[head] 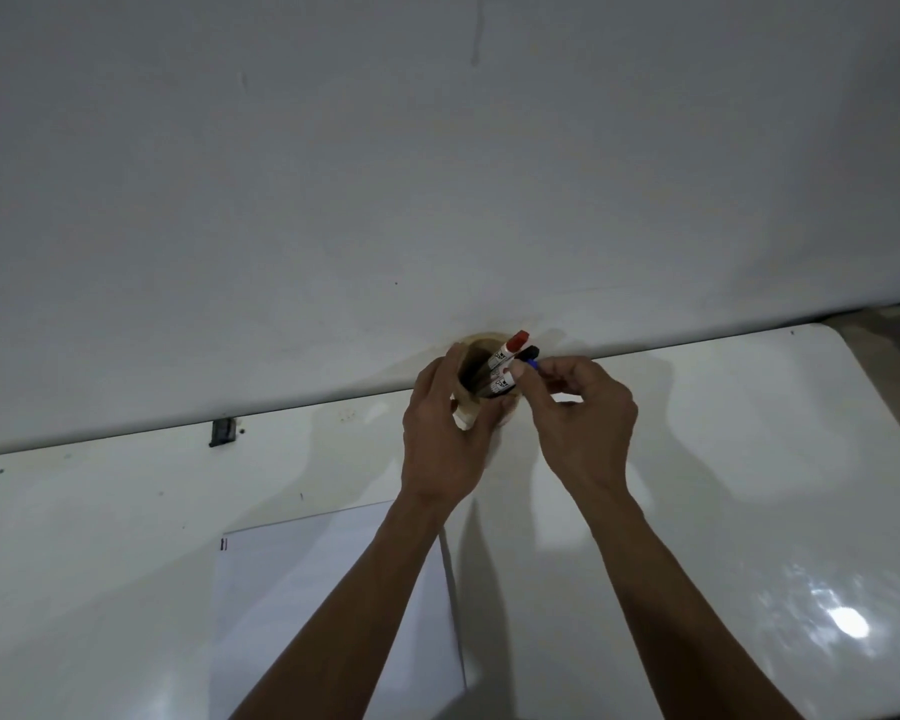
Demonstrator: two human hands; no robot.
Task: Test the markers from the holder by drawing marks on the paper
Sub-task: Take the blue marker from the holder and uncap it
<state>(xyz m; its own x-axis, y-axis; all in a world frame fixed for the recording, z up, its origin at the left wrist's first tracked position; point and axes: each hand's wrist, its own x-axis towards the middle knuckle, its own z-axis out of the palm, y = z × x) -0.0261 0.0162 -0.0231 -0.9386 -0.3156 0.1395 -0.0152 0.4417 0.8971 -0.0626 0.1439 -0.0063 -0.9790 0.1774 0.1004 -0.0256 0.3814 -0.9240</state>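
A round wooden holder (467,410) stands at the table's far edge against the wall. My left hand (445,433) is wrapped around its left side. Three markers lean out of it to the right: a red-capped marker (510,348), a black-capped marker (525,354) and a blue-capped marker (530,363). My right hand (583,413) pinches the blue-capped marker at its top with thumb and fingertips. A white sheet of paper (302,605) lies flat on the table near me, left of centre, partly under my left forearm, with small marks at its top left corner.
The white glossy table (749,485) runs to a rounded right corner. A white wall (437,174) rises right behind the holder. A small dark clip-like object (223,431) sits at the table's far edge on the left.
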